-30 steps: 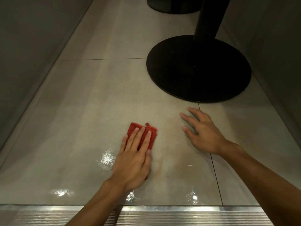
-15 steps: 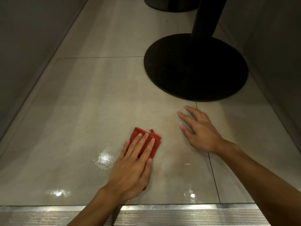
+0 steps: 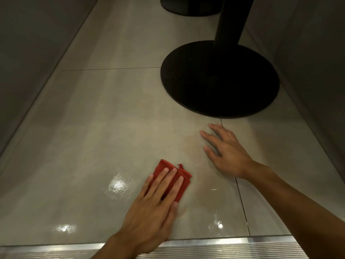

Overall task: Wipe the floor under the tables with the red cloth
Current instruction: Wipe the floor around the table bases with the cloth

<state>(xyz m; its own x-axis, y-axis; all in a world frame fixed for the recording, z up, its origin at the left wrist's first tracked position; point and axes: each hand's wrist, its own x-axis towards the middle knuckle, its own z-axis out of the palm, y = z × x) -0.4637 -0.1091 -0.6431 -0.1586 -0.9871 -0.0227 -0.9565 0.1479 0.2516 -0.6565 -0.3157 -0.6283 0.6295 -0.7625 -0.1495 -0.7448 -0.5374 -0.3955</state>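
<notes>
Left grip (image 3: 149, 208), fingers straight and apart, presses the folded red cloth (image 3: 166, 164) beneath it onto the glossy beige tiled floor (image 3: 112, 118). Keep pressure even and overlap the strokes. Right grip (image 3: 227, 154), fingers apart and holding nothing, braces flat just short of the round black table base (image 3: 220, 81).

Single head-worn view, low and close, angled forward-down over the floor (image 3: 93, 128) toward the table base (image 3: 220, 79).

On the floor (image 3: 112, 118), near its near edge where a threshold strip (image 3: 205, 242) runs across, the cloth (image 3: 166, 166) lies under the left hand (image 3: 155, 208); the right hand (image 3: 226, 154) rests to its right and farther back, just before a table base (image 3: 220, 79), with a second base (image 3: 188, 6) behind that.
</notes>
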